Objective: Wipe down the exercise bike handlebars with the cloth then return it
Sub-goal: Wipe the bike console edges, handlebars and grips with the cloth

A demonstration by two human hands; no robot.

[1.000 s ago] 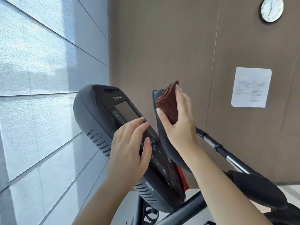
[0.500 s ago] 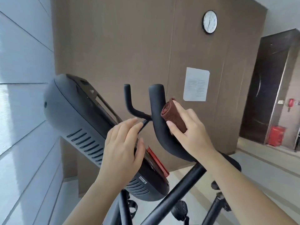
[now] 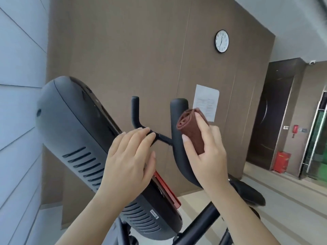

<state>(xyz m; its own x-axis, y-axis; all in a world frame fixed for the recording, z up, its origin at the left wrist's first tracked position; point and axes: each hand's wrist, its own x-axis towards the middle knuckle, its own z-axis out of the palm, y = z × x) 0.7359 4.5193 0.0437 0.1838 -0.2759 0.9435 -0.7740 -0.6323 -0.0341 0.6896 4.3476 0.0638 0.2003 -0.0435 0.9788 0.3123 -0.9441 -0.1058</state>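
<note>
A folded brown cloth [image 3: 192,129] is pressed against the right side of the thick black handlebar horn [image 3: 177,126], which curves upward at centre. My right hand [image 3: 207,152] grips the cloth, thumb on its left edge and fingers wrapped behind. A thinner black horn [image 3: 135,112] rises to its left, joined by a crossbar [image 3: 163,137]. My left hand [image 3: 129,160] rests with relaxed fingers on the edge of the grey console [image 3: 76,138], fingertips touching the crossbar.
The bike's black frame tube [image 3: 200,225] slants below my right arm. A brown panelled wall with a clock [image 3: 221,41] and a paper notice [image 3: 206,101] stands behind. A dark door [image 3: 270,121] and a red box [image 3: 281,161] are at the right.
The view has swung right and back, showing the console's rear. My right hand with the cloth slid from the horn's tip down its side. My left hand stayed on the console.
</note>
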